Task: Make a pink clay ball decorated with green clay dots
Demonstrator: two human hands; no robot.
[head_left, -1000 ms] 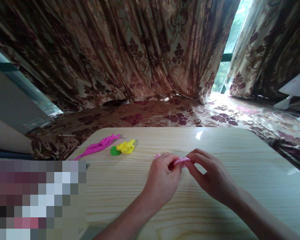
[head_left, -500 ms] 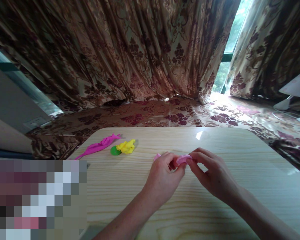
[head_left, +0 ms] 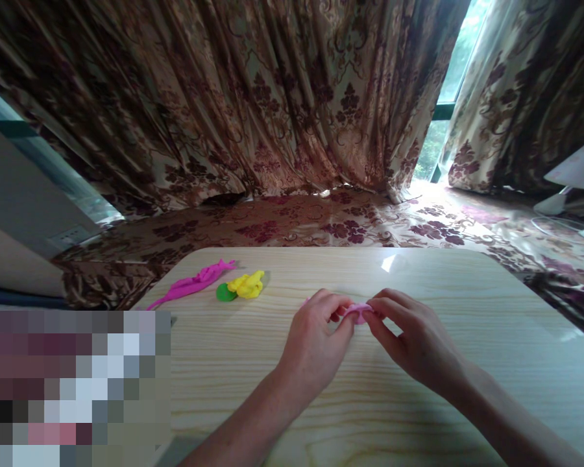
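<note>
A small light-pink piece of modelling clay (head_left: 359,314) is pinched between the fingertips of both hands, just above the table. My left hand (head_left: 318,334) grips its left side with thumb and forefinger. Its right end sits between the thumb and fingers of my right hand (head_left: 411,334). A second bit of light-pink clay shows only slightly behind my left knuckles. To the left on the table lie a crumpled yellow clay lump (head_left: 247,285), a flat green disc (head_left: 226,292) touching it, and a long magenta clay strip (head_left: 194,283).
The pale wood-grain table (head_left: 253,376) reaches toward a flowered ledge cover (head_left: 292,220) and a patterned curtain (head_left: 233,97). A white lamp (head_left: 577,168) stands on the ledge at the right. Blurred blocks hide the lower left.
My left thumb and fingers have shifted slightly on the pink clay, which now looks bent or pressed differently. Less of the pink bit behind my left hand shows. The other clay stays put.
</note>
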